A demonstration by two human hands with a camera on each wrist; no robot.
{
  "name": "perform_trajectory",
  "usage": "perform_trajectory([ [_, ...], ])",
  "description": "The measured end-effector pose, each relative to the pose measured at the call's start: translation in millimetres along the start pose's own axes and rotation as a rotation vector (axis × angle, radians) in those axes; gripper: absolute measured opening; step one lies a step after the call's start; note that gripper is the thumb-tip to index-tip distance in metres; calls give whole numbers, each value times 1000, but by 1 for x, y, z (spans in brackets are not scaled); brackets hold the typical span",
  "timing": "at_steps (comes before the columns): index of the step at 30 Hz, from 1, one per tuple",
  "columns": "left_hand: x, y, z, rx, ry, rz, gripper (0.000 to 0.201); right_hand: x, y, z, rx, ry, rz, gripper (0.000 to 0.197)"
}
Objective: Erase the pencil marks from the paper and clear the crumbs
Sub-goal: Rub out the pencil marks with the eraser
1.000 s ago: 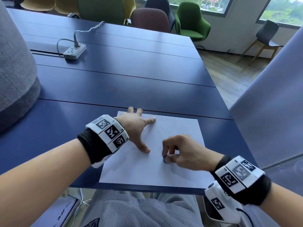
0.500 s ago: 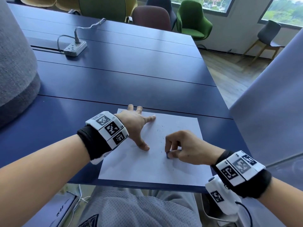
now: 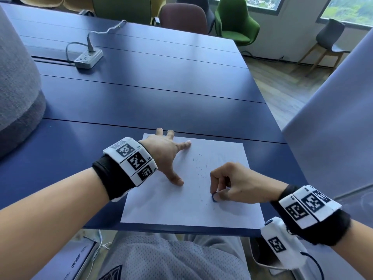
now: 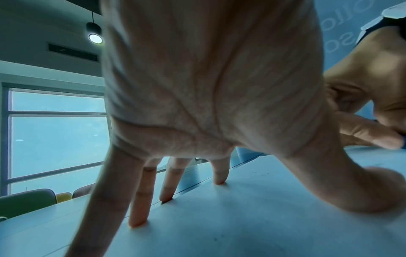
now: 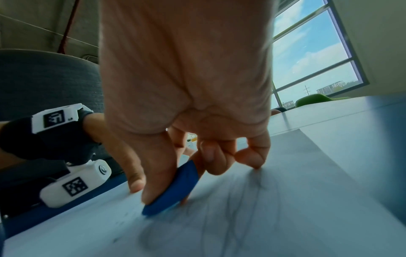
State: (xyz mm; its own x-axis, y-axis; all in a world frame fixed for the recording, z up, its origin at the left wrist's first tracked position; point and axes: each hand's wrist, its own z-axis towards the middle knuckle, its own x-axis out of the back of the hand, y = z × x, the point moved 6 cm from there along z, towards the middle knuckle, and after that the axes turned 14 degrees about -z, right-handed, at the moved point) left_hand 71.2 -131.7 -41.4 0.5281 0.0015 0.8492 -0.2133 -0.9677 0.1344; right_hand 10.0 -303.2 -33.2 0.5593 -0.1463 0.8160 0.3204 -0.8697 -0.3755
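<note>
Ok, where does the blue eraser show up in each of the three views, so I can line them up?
Head: blue eraser lies low and right of centre, a sliver pinched by the right hand on the paper.
Left wrist: only a blue sliver at the far right edge, beside the fingertips there.
Right wrist: it sits below centre, pressed to the sheet.
Shared landmark: the left hand's thumb, planted on the paper.

L hand [image 4: 208, 87] fills most of view, fingers [image 4: 140, 205] spread & straight, tips pressed on white paper [image 4: 241, 226]; thumb splayed to the right. R hand [image 4: 369, 97] at right edge w/ a sliver of blue eraser [image 4: 403, 141]. Bkgd: window [image 4: 57, 132], ceiling lamp [image 4: 95, 37], chairs [image 4: 28, 200].
</note>
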Motion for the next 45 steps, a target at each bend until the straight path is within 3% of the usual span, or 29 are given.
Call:
perform_trajectory([
  [2, 0, 1, 1, -1, 1, 16, 126, 9, -2, 9, -12, 28, -45, 6],
  [10, 1, 3, 0, -2, -6, 37, 126, 48, 19, 54, -175, 376, -14, 4],
  [12, 1, 3, 1, -8, -3, 39, 126, 43, 16, 48, -149, 350, -56, 8],
  [16, 1, 3, 2, -9, -4, 39, 126, 42, 10, 48, -88, 161, -90, 11],
  [21, 1, 6, 2, -21, 2, 45, 126, 58, 26, 66, -182, 380, -36, 7],
  [26, 2, 10, 0, -30, -8, 75, 128, 43, 16, 56, -95, 203, -69, 9],
  [31, 3, 14, 0, -53, 4, 99, 126, 56, 27, 63, -134, 338, -56, 8],
  [36, 2, 14, 0, -67, -7, 104, 127, 43, 16, 58, -51, 183, -83, 7],
  [41, 2, 14, 1, -72, -3, 99, 126, 56, 32, 70, -141, 380, 4, 9],
  [45, 2, 13, 1, -64, -16, 95, 127, 39, 16, 61, -44, 205, -10, 9],
])
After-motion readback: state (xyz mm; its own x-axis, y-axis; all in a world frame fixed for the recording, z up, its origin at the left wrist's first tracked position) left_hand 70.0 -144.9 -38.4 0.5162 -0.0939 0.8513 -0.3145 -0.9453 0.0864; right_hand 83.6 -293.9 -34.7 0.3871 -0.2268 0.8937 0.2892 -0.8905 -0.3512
